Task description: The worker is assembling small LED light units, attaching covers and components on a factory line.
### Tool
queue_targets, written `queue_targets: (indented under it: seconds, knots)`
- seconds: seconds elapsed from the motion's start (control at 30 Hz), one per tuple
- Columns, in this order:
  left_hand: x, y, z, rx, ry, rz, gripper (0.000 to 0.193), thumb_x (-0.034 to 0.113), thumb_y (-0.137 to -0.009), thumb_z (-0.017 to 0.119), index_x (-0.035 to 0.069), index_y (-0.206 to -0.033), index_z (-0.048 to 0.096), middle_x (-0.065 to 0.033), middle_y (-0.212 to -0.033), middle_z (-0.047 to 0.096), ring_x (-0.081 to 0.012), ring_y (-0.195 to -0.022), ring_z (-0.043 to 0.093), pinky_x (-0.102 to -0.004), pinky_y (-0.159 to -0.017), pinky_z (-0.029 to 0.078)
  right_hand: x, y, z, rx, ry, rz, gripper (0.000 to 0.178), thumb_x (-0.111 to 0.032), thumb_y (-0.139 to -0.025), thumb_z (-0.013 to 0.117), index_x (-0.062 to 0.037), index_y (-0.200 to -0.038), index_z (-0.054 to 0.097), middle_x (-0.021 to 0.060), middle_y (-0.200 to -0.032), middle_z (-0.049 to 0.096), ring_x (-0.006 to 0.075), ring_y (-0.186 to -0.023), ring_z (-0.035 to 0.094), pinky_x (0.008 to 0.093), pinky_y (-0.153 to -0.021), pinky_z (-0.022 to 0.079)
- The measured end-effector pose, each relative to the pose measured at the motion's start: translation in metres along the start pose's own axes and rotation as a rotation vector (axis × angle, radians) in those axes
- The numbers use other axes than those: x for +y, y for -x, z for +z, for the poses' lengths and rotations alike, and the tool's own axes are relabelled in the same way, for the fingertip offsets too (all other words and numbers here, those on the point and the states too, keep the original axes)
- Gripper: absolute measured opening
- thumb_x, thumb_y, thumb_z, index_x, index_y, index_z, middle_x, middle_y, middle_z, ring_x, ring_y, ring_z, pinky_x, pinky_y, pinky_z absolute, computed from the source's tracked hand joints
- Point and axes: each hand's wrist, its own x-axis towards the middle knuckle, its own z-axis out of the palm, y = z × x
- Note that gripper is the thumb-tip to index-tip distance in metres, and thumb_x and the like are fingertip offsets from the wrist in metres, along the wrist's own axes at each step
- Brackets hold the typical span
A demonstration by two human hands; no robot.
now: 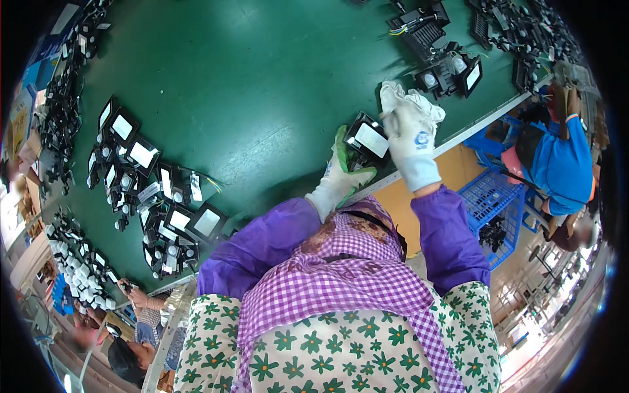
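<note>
Near the table's front edge, my left hand (341,177), in a white glove with green palm and fingers, grips a small black floodlight (371,139). Its pale rectangular front faces up, tilted. My right hand (414,141), also gloved in white, is at the right edge of the floodlight. A crumpled white cloth (400,98) is bunched in its fingers, which are partly hidden by the folds. Just beyond that hand lie more black floodlights (472,77) with round sensors (429,80).
Several floodlights (141,155) are heaped at left on the green table (249,85). More line the far left and upper right. A metal rim (485,124) edges the table. Beyond it are a blue crate (491,196) and a person in blue (557,164); another person (134,347) works at lower left.
</note>
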Motion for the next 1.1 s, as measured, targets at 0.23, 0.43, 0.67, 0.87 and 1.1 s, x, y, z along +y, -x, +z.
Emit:
queue_targets:
  seconds: [0.23,0.43,0.67,0.87,1.1]
  knots:
    - [-0.004,-0.003,0.006,-0.024,-0.072,0.086,0.122,-0.003,-0.072,0.082,0.014,-0.159,-0.002,-0.0129,-0.143,0.044,-0.0213,-0.128,0.049,-0.0365,-0.106,0.045,-0.001,0.015,0.009,-0.171,-0.304,0.255,0.046,-0.029,-0.095,0.06,-0.0012,-0.13,0.057,0.0246,-0.113,0.067,0.0408,-0.106,0.064,0.0431,-0.091,0.049]
    - [0.001,0.0,0.011,-0.057,-0.128,0.064,0.126,0.001,-0.072,0.083,0.014,-0.158,-0.008,-0.0141,-0.145,0.04,-0.0226,-0.131,0.045,-0.0388,-0.108,0.043,-0.01,0.005,0.0,-0.169,-0.263,0.262,0.038,-0.019,-0.094,0.059,-0.0044,-0.129,0.06,0.0234,-0.113,0.067,0.04,-0.104,0.064,0.0428,-0.091,0.049]
    - [0.01,0.004,0.022,-0.066,0.086,-0.024,0.125,0.0,-0.074,0.082,0.014,-0.157,-0.01,-0.0149,-0.146,0.039,-0.0229,-0.132,0.044,-0.0389,-0.11,0.041,-0.016,0.012,0.016,-0.312,0.024,0.162,0.036,-0.021,-0.092,0.059,-0.0138,-0.127,0.062,0.0232,-0.114,0.065,0.0403,-0.097,0.067,0.0479,-0.082,0.054]
    - [0.009,0.002,0.021,-0.079,0.052,0.013,0.125,0.002,-0.073,0.083,0.011,-0.157,-0.01,-0.0156,-0.148,0.039,-0.0236,-0.133,0.046,-0.0386,-0.109,0.043,-0.024,0.023,0.036,-0.106,0.012,0.169,0.035,-0.022,-0.09,0.062,-0.0077,-0.121,0.066,0.0243,-0.12,0.061,0.0402,-0.101,0.065,0.0469,-0.084,0.053]
    - [0.012,0.003,0.024,-0.056,-0.126,0.035,0.125,0.013,-0.073,0.086,0.008,-0.157,-0.007,-0.0167,-0.147,0.04,-0.0237,-0.134,0.044,-0.0386,-0.109,0.041,-0.028,0.016,0.035,-0.072,-0.071,0.215,0.031,-0.019,-0.089,0.063,-0.0025,-0.115,0.068,0.0265,-0.114,0.062,0.0419,-0.099,0.064,0.0462,-0.086,0.052]
